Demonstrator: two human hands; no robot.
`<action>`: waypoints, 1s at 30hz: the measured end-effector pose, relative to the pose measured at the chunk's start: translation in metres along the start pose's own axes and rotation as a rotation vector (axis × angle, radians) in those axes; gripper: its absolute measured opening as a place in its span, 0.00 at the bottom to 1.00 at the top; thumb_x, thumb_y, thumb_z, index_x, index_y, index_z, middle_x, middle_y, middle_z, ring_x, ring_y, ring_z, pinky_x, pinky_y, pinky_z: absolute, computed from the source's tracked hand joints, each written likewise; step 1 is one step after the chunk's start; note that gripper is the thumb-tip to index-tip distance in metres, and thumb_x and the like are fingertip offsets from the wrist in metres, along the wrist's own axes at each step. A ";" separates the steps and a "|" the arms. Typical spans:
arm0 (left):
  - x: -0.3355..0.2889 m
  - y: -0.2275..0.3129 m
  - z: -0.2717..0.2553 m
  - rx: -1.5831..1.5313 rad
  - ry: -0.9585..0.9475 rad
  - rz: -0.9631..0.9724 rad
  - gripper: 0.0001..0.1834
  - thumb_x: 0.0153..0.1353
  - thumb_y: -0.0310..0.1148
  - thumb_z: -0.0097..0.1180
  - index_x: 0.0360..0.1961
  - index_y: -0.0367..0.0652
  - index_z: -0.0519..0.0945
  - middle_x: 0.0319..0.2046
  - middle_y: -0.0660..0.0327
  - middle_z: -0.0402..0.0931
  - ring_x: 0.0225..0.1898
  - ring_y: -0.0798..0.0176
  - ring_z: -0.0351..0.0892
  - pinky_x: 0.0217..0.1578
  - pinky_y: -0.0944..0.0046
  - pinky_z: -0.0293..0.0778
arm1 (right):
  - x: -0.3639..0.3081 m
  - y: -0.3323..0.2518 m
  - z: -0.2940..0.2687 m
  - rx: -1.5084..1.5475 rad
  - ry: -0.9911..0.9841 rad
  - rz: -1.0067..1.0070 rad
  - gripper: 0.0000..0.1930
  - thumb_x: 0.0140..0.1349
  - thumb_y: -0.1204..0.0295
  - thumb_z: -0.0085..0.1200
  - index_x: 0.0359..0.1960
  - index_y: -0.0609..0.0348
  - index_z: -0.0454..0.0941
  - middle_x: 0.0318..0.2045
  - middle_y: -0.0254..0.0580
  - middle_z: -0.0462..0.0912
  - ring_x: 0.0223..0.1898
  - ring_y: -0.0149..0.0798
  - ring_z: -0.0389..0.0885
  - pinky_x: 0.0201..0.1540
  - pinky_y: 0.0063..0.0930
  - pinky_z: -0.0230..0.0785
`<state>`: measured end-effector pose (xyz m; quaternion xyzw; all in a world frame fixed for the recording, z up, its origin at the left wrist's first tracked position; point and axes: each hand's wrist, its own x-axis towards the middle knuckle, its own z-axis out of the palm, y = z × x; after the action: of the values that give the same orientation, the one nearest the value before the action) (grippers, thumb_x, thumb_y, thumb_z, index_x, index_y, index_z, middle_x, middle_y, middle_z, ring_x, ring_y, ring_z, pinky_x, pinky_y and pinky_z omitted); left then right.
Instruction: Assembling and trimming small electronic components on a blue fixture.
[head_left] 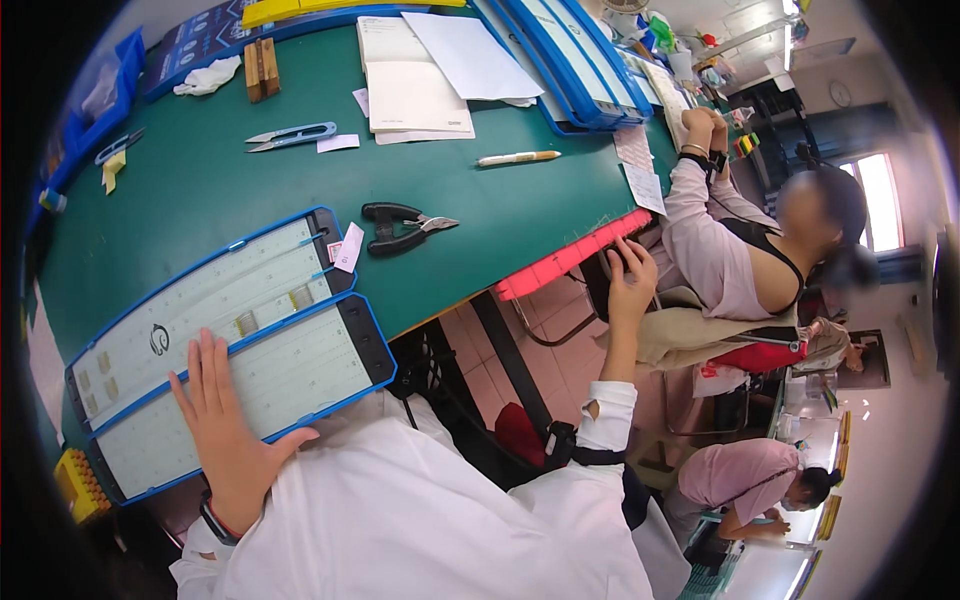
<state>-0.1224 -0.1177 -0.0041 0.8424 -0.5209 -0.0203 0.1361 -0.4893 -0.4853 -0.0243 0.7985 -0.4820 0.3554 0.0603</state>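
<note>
My left hand (222,415) lies flat with fingers spread on a blue-framed, two-panel board (300,370), which has pale panels and black ends. Small beige pieces (302,297) sit in rows on it. A pink paper tag (349,247) rests at its far right corner. Out to the right, my right hand (632,282) reaches to the end of a pink padded strip (570,258) along the table edge. Fine thread-like bits stick up from the strip. The right fingers are bent and apart at its end; whether they touch a thread cannot be made out.
On the green table (420,180) lie black-handled nippers (405,228), blue thread snips (292,136), a pen (518,158), an open notebook (415,95) and a wooden block (262,70). Stacked blue-framed boards (570,60) stand far right. A seated co-worker (730,235) is close on the right.
</note>
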 end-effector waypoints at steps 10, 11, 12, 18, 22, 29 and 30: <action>-0.003 0.003 -0.008 0.030 -0.049 -0.045 0.66 0.38 0.73 0.56 0.66 0.29 0.54 0.68 0.44 0.50 0.70 0.42 0.47 0.65 0.32 0.35 | 0.016 0.008 -0.001 -0.066 0.029 -0.130 0.05 0.49 0.72 0.67 0.24 0.57 0.83 0.36 0.39 0.82 0.39 0.40 0.79 0.44 0.32 0.71; 0.000 0.003 -0.005 -0.025 -0.060 -0.028 0.66 0.37 0.73 0.56 0.66 0.29 0.54 0.68 0.44 0.50 0.70 0.42 0.46 0.65 0.32 0.35 | 0.016 0.008 -0.001 -0.053 0.000 -0.137 0.04 0.51 0.73 0.65 0.26 0.58 0.82 0.35 0.41 0.81 0.40 0.42 0.79 0.45 0.33 0.71; -0.003 0.003 -0.007 -0.083 -0.064 -0.002 0.65 0.37 0.72 0.56 0.66 0.29 0.55 0.69 0.45 0.50 0.70 0.43 0.46 0.65 0.32 0.35 | 0.010 0.006 0.010 0.002 -0.018 -0.158 0.04 0.51 0.73 0.65 0.26 0.58 0.82 0.35 0.41 0.81 0.40 0.42 0.79 0.45 0.33 0.71; -0.007 -0.004 -0.009 -0.083 -0.079 0.001 0.66 0.36 0.73 0.58 0.64 0.27 0.56 0.67 0.43 0.51 0.70 0.41 0.46 0.64 0.30 0.34 | 0.029 0.022 0.009 -0.092 -0.081 -0.132 0.03 0.50 0.77 0.61 0.25 0.61 0.79 0.32 0.44 0.79 0.39 0.44 0.78 0.44 0.34 0.69; -0.007 -0.004 0.001 -0.040 -0.032 0.072 0.68 0.34 0.76 0.56 0.60 0.21 0.59 0.65 0.37 0.52 0.69 0.38 0.47 0.63 0.27 0.32 | 0.035 -0.019 -0.002 -0.192 -0.195 0.052 0.07 0.44 0.81 0.53 0.28 0.66 0.73 0.36 0.53 0.73 0.41 0.56 0.73 0.45 0.42 0.65; -0.013 0.000 -0.003 -0.221 -0.027 -0.032 0.63 0.38 0.68 0.60 0.65 0.29 0.56 0.69 0.45 0.49 0.72 0.46 0.43 0.66 0.34 0.35 | 0.022 -0.030 0.008 -0.129 -0.196 0.194 0.06 0.46 0.82 0.58 0.23 0.65 0.72 0.32 0.49 0.71 0.37 0.53 0.73 0.42 0.41 0.66; -0.014 0.000 -0.003 -0.217 0.004 -0.016 0.63 0.38 0.68 0.60 0.65 0.29 0.57 0.68 0.44 0.50 0.71 0.46 0.44 0.66 0.34 0.35 | 0.018 -0.029 0.008 -0.125 -0.175 0.192 0.06 0.46 0.82 0.58 0.23 0.65 0.72 0.32 0.49 0.71 0.37 0.53 0.73 0.42 0.41 0.66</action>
<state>-0.1281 -0.1047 -0.0024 0.8270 -0.5085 -0.0763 0.2274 -0.4572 -0.4862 -0.0118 0.7714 -0.5808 0.2579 0.0331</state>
